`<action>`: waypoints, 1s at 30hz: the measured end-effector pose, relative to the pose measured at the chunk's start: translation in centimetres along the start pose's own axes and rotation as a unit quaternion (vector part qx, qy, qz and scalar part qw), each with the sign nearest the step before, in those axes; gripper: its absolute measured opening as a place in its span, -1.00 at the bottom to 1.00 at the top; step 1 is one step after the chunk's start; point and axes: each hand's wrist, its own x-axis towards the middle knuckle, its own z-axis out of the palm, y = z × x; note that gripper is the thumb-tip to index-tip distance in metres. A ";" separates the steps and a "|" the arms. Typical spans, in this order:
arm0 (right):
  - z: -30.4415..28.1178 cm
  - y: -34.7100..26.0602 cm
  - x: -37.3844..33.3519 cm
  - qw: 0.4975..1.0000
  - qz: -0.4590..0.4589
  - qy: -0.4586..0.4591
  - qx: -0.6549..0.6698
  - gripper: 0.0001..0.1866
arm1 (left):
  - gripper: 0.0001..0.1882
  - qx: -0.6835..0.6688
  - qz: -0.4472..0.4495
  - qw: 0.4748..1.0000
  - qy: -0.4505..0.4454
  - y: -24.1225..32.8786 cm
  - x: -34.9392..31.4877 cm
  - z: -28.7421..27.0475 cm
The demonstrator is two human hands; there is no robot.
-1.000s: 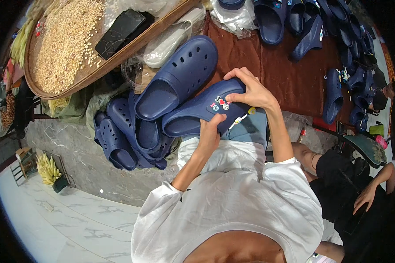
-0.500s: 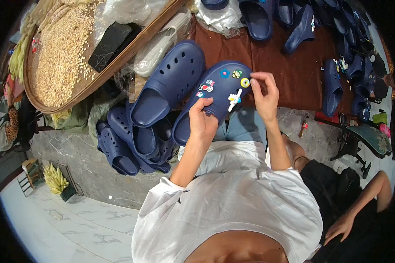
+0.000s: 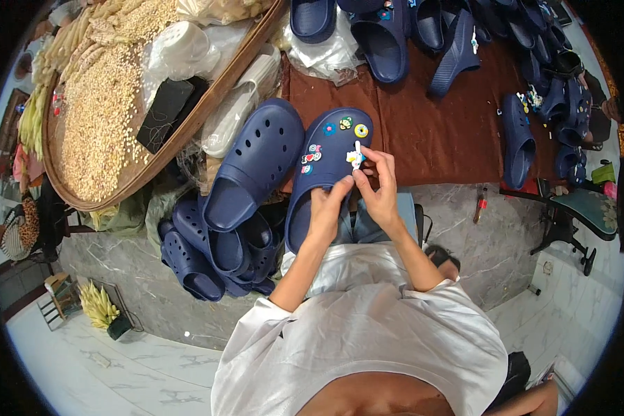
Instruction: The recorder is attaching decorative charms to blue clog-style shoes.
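Observation:
A navy clog [image 3: 326, 166] with several colourful shoe charms lies toe-up in front of me. My left hand [image 3: 326, 211] grips it by the upper, its fingers inside the foot opening and the thumb on top. Along the clog's right side sits a white cartoon-figure shoe charm [image 3: 355, 158]. The thumb and fingers of my right hand [image 3: 380, 188] close around that charm's edge; the thumb tips of both hands nearly meet. Toward the toe are a blue flower charm [image 3: 329, 129], a green one and a yellow ring charm [image 3: 360, 130]. A plain navy clog [image 3: 260, 156] rests to the left.
Several more navy clogs [image 3: 194, 274] are piled at the lower left. A wide woven tray [image 3: 104, 202] of pale kernels stands at the far left, with a black box [image 3: 170, 111] on it. Decorated clogs [image 3: 516, 142] lie across the brown cloth [image 3: 423, 139] at the right.
My right hand has moved from the yellow ring charm near the toe down to the white charm. The clog has turned more upright. The view has shifted, and the person at right is mostly out of it.

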 end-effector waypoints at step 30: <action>-2.2 3.6 -5.9 0.994 -0.006 -0.055 0.094 -0.26 | -0.63 0.123 -0.043 0.989 -0.064 1.5 0.6 8.2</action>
